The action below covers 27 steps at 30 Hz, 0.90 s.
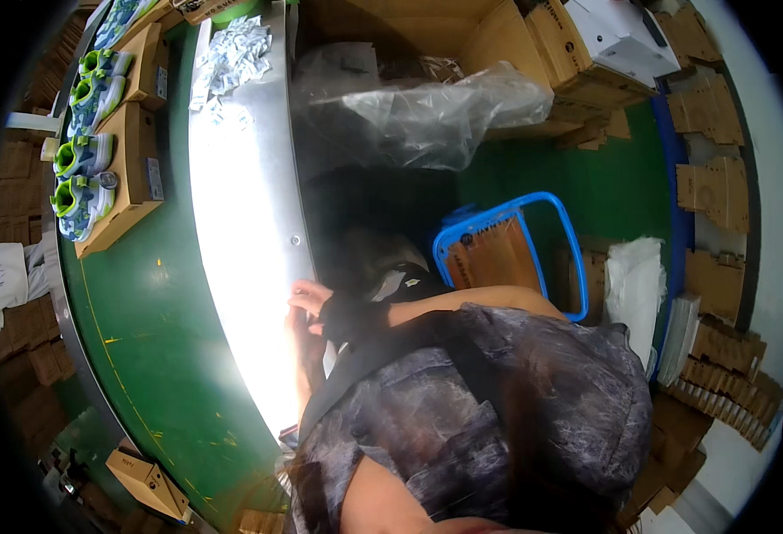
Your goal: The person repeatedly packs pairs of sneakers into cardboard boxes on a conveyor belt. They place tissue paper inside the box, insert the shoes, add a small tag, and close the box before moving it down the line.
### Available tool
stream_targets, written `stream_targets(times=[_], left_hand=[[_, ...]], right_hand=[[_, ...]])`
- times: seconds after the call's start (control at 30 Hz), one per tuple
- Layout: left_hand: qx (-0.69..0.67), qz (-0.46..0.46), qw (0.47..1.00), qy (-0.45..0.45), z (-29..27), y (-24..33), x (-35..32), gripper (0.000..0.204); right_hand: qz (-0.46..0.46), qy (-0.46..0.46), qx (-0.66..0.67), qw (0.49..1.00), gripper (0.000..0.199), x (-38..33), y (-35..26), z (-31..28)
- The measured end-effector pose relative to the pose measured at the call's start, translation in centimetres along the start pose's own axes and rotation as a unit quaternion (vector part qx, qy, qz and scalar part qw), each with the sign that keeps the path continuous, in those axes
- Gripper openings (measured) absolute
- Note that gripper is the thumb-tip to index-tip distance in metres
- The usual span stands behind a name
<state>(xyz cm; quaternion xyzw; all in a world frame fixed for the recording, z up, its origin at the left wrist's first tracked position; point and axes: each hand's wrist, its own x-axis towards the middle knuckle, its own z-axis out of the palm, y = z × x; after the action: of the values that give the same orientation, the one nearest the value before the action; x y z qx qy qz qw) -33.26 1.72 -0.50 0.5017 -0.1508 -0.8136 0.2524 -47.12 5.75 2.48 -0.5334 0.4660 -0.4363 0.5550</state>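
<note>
Shoes (84, 151) on boxes (137, 165) left; crate (507, 249) right of table (240, 222).

A shoe-packing line: green conveyor belt (142, 303) at nine o'clock carries sneakers (84, 156) on cardboard boxes (137, 165); flattened cartons (716, 191) stack at three.

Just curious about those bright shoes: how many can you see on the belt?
4: one and another by the farther box, two by the nearer. More may be hidden.

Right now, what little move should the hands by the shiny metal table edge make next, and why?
Probably draw the small dark object out toward the body: both hands, left hand and right hand, meet on it beside the shiny metal table edge, half hidden by the torso.
</note>
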Motion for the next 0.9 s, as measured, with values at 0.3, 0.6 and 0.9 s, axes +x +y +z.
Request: stream_targets(times=[0.3,0.6,0.9], left_hand=[[0.129,0.102,0.981,0.106,3.7,-0.9,0.5,0.020],[0.018,0.071,0.981,0.182,0.2,1.4,-2.0,0.041],[0.081,0.125,0.986,0.073,3.2,4.0,0.7,0.057]], right_hand=[[0.010,0.059,-0.100,0.993,0.038,-2.0,-0.4,-0.6],[-0.020,-0.021,-0.195,0.980,0.039,2.9,1.1,1.1],[0.015,-0.177,-0.154,0.972,0.034,7.2,-6.0,-3.5]])
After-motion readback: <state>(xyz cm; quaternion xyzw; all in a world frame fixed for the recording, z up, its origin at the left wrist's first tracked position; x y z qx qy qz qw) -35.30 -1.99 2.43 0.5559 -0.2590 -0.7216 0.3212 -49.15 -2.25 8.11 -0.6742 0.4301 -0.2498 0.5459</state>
